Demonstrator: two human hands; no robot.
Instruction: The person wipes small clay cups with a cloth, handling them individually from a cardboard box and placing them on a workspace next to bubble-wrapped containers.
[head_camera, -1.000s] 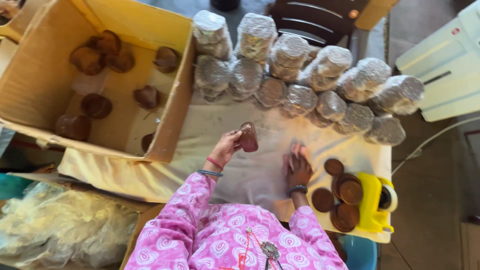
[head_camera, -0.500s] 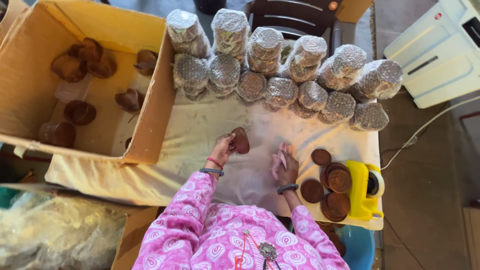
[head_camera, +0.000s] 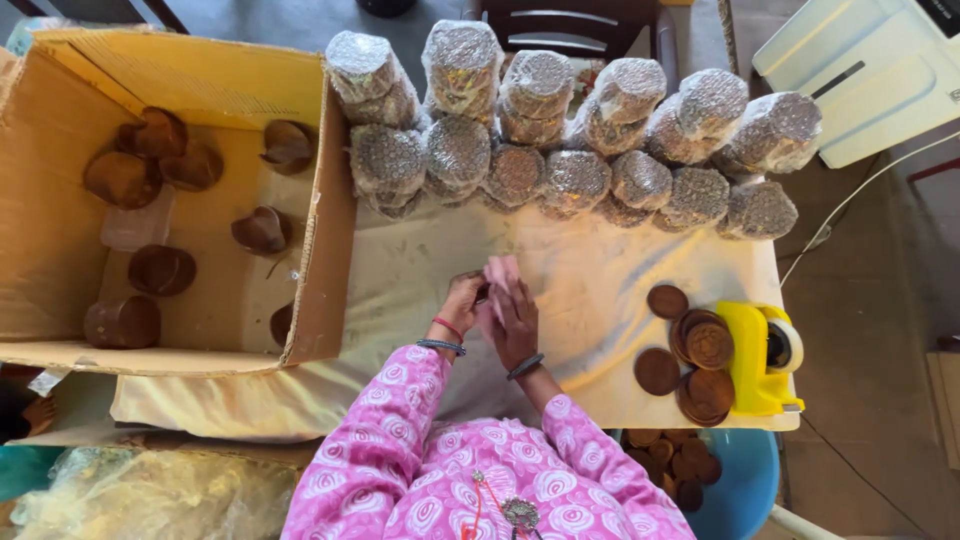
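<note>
At frame centre, a small brown cup (head_camera: 480, 290), mostly hidden, is gripped by left-hand fingers (head_camera: 462, 300) and wiped with a pink cloth (head_camera: 502, 275) held in right-hand fingers (head_camera: 512, 322).

Place: small packing workshop, hand-run.
Bench: table under a pale cloth (head_camera: 620, 270).
Stock: rows of film-wrapped stacks (head_camera: 570, 140) along the far edge.
Supply: open cardboard box (head_camera: 330, 240) holding loose brown cups (head_camera: 160, 268).
Tools: yellow tape dispenser (head_camera: 755, 355) beside brown discs (head_camera: 700, 350).
Floor: bare concrete.
</note>
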